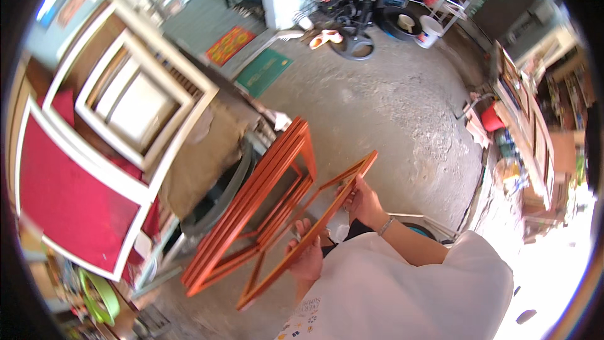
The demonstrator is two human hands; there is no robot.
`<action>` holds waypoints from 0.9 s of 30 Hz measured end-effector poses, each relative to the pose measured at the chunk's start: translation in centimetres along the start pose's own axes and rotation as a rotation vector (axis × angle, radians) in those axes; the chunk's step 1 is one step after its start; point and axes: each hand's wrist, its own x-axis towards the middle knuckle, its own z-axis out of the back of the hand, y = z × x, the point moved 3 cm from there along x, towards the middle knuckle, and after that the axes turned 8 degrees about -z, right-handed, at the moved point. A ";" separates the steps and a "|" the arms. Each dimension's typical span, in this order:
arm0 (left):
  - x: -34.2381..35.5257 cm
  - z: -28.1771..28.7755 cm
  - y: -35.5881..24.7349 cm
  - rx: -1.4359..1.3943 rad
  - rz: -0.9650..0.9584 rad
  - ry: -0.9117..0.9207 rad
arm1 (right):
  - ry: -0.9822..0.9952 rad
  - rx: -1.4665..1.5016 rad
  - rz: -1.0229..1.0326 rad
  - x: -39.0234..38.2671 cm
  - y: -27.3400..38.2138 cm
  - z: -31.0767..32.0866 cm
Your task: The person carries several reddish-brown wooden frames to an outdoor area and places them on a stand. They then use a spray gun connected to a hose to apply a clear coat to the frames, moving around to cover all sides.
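I hold a thin orange-brown wooden frame (327, 204) tilted in front of me. My left hand (308, 252) grips its lower rail near the middle. My right hand (365, 201) holds the upper rail near the far corner, with a bracelet on its wrist. Just to the left, a stack of several similar orange frames (251, 204) leans upright on the concrete floor, close to the held frame.
White wooden frames (141, 97) and a red panel (63, 195) lean at the left, beside a tyre (223, 198). Floor mats (261, 69) and a standing fan base (355, 44) lie farther off. Cluttered shelves (528, 145) line the right. Open concrete floor (396, 107) lies ahead.
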 end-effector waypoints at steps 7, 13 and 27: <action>5.7 -4.5 15.4 0.188 0.321 -0.106 | -0.026 0.066 0.201 -0.6 6.7 5.8; 9.1 -1.9 28.1 1.120 0.689 0.403 | -0.239 0.181 0.282 -0.5 20.1 12.8; 18.5 -28.7 48.4 1.558 0.136 1.315 | -0.608 0.314 0.897 -10.1 47.2 31.7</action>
